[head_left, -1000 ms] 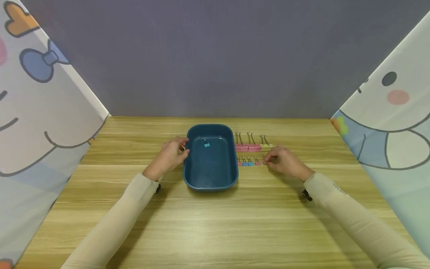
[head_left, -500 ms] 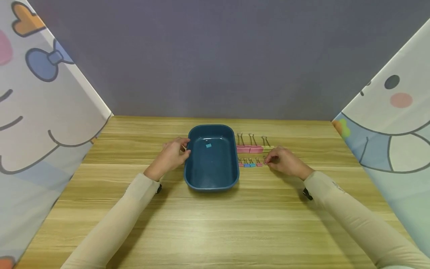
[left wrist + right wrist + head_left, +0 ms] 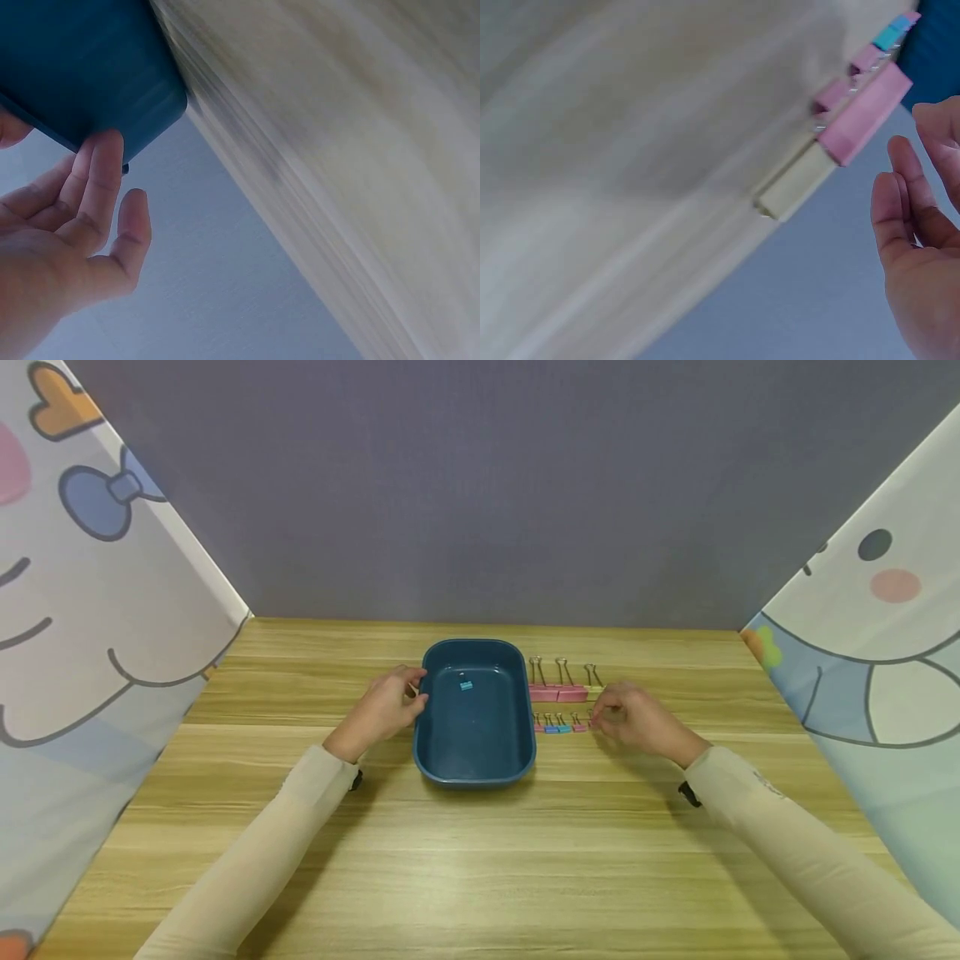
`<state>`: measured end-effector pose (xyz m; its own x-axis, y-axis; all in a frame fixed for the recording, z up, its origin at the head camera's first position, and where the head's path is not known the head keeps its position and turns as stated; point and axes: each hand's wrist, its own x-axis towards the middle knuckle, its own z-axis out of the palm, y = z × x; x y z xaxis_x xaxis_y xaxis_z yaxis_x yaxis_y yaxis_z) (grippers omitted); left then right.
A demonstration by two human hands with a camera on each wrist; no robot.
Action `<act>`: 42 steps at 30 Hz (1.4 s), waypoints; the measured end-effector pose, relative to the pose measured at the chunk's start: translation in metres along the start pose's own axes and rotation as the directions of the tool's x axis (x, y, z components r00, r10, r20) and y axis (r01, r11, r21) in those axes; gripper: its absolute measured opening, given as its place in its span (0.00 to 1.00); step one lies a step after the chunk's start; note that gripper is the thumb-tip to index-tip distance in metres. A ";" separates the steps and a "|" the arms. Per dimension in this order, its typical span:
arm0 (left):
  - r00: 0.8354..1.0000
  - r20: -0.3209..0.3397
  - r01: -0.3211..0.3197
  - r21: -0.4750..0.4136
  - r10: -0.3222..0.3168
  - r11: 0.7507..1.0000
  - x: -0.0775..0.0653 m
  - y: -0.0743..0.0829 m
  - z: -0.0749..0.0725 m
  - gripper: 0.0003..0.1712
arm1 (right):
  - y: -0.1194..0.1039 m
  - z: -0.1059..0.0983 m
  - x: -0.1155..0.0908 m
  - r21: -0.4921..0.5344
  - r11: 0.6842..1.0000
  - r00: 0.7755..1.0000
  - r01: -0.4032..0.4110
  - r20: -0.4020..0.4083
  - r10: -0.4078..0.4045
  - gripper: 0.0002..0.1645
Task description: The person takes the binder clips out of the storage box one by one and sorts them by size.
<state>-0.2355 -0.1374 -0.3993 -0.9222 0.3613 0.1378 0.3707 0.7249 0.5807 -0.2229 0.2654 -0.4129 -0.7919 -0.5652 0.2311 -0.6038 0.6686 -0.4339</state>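
A dark blue rectangular basin (image 3: 474, 774) stands mid-table with a small light-blue binder clip (image 3: 466, 686) inside. My left hand (image 3: 386, 706) touches its left rim, and in the left wrist view the relaxed fingers (image 3: 105, 176) lie by the outer wall. To the basin's right, small binder clips (image 3: 564, 728) form a row. My right hand (image 3: 633, 720) is over the row's right end, by a small pink binder clip (image 3: 830, 95). In the right wrist view, its thumb and fingers (image 3: 889, 210) are apart, with nothing visible between them.
Behind the small row, large pink binder clips (image 3: 558, 693) and a yellow one (image 3: 594, 693) line up with handles pointing away. A grey panel (image 3: 480, 493) rises at the table's back edge. Patterned cloths (image 3: 135, 610) hang on both sides.
The right thumb and fingertips, close together at the end small clip before, have parted slightly. The left hand stays at the basin rim. The head view has shifted a little.
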 end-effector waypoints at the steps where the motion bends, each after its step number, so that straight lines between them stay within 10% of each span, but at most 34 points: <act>1: 1.000 0.001 0.002 -0.004 -0.002 1.000 0.000 0.000 0.000 0.25 | -0.003 -0.001 0.002 -0.012 1.000 1.000 0.019 -0.013 -0.019 0.08; 28: 1.000 0.017 0.001 -0.028 0.000 1.000 -0.001 0.002 0.000 0.25 | -0.068 0.008 0.063 0.022 0.984 0.983 0.178 -0.039 -0.177 0.04; 42: 1.000 0.011 -0.021 -0.017 0.021 1.000 -0.001 0.000 -0.001 0.26 | -0.082 0.026 0.105 0.066 0.989 0.991 0.130 0.036 -0.133 0.06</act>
<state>-0.2352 -0.1381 -0.3991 -0.9129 0.3828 0.1415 0.3881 0.7073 0.5908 -0.2546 0.1389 -0.3755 -0.7011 -0.6659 0.2551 -0.6944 0.5563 -0.4564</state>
